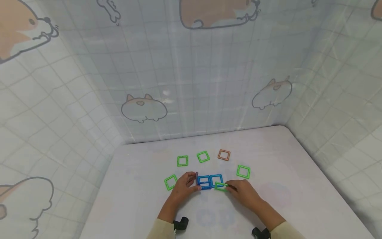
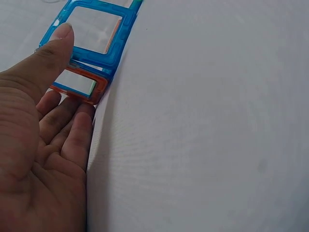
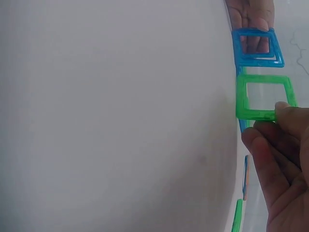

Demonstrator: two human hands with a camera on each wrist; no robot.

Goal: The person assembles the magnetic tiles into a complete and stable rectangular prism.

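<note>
On the white table (image 1: 298, 186) two blue square frames (image 1: 210, 181) lie joined side by side in front of the person; the left hand (image 1: 185, 185) is at their left end, its thumb (image 2: 57, 46) pressed on the rim of the nearer blue frame while the other fingers lie fairly straight along the table; in the left wrist view an orange frame (image 2: 79, 87) sits under that blue frame's edge, just above those fingers, though whether they actually hold it is hard to tell; the right hand (image 1: 244, 192) pinches a green frame (image 1: 221, 186) by its near edge between thumb and curled fingers, holding it tilted against the right blue frame; in the right wrist view this green frame (image 3: 263, 97) stands just beside the blue one; four more green frames lie loose around them, one at the far left (image 1: 170, 182), two behind (image 1: 182, 161) (image 1: 203, 156), one to the right (image 1: 243, 171); another orange frame (image 1: 223, 155) lies behind as well, apart from the rest.
</note>
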